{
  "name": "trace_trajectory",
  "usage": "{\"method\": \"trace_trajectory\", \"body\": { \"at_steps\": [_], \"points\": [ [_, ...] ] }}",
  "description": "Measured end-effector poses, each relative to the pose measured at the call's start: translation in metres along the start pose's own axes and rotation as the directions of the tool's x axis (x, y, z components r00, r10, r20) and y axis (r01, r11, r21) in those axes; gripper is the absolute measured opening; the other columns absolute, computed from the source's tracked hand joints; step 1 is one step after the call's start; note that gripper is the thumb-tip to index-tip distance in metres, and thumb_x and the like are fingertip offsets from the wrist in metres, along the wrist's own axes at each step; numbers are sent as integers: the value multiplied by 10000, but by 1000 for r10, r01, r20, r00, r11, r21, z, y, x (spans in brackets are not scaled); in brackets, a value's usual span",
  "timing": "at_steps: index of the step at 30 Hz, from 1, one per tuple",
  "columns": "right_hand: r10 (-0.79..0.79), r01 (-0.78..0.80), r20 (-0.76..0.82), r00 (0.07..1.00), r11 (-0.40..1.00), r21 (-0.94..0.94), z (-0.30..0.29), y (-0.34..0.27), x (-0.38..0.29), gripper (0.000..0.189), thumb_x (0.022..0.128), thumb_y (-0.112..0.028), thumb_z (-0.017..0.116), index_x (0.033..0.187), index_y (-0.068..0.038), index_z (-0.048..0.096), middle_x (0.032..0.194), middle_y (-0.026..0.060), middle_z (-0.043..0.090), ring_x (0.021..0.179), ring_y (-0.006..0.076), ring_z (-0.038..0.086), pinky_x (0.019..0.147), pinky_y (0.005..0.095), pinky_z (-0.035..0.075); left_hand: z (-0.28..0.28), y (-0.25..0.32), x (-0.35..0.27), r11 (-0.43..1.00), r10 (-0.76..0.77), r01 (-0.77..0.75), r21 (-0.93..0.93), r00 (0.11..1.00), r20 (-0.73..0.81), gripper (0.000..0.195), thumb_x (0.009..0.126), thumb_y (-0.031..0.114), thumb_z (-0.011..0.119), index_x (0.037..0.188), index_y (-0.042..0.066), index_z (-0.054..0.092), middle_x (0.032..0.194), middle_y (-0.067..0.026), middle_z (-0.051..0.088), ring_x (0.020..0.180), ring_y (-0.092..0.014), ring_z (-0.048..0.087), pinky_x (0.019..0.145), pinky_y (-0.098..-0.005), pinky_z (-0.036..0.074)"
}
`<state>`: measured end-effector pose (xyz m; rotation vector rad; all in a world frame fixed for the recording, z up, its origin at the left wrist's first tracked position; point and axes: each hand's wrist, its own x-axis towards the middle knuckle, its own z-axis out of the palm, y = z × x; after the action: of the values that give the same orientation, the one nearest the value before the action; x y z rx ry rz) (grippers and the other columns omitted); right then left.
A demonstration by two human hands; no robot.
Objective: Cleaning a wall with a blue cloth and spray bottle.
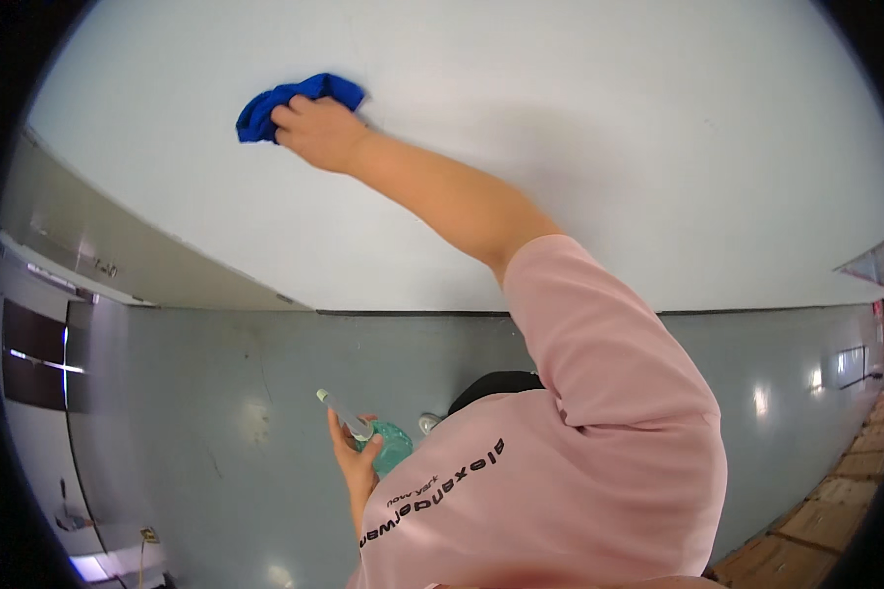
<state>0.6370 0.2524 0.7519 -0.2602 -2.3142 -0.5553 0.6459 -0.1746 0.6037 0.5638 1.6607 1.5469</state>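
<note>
My right hand point(320, 132) presses a bunched blue cloth point(302, 94) against a broad white panel point(442, 81), with the arm stretched out to the upper left. Low in the view, near my body, my left hand point(355, 449) is wrapped around the neck of a translucent green spray bottle point(389, 447). The bottle's pale nozzle end points up and to the left. Part of the bottle is hidden behind my pink shirt.
A grey floor point(214, 383) lies below the panel's dark lower edge. At the left a grey side face point(118, 228) adjoins the panel. Wooden crates or boards point(825, 515) line the lower right. A yellow cord point(142, 559) is at the lower left.
</note>
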Motion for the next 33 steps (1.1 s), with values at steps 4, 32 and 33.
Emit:
{"method": "trace_trajectory", "body": {
  "at_steps": [4, 32, 33],
  "points": [
    [89, -91, -80, 993, 995, -28, -32, 10, -25, 61, 764, -162, 575, 801, -156, 623, 887, 19, 530, 860, 208, 550, 602, 357, 498, -2, 2, 6, 999, 11, -9, -33, 999, 50, 960, 619, 17, 716, 1457, 88, 252, 1022, -106, 581, 1000, -217, 549, 865, -333, 433],
    [394, -591, -507, 767, 741, -319, -131, 121, -60, 152, 719, -212, 561, 842, -133, 603, 772, 129, 604, 607, 255, 606, 436, 406, 479, 25, -9, 42, 1000, 16, -18, 13, 983, 185, 993, 627, -2, 715, 1468, 61, 189, 1059, -121, 571, 1027, -229, 547, 875, -343, 443],
    [410, -547, -400, 820, 767, -336, -106, 104, -37, 143, 715, -175, 565, 850, -145, 606, 805, 127, 619, 645, 264, 613, 469, 416, 485, 20, -10, 43, 1000, 26, -29, 12, 987, 157, 991, 628, 2, 719, 1467, 66, 196, 1061, -120, 571, 1020, -227, 548, 867, -339, 446]
  ]
}}
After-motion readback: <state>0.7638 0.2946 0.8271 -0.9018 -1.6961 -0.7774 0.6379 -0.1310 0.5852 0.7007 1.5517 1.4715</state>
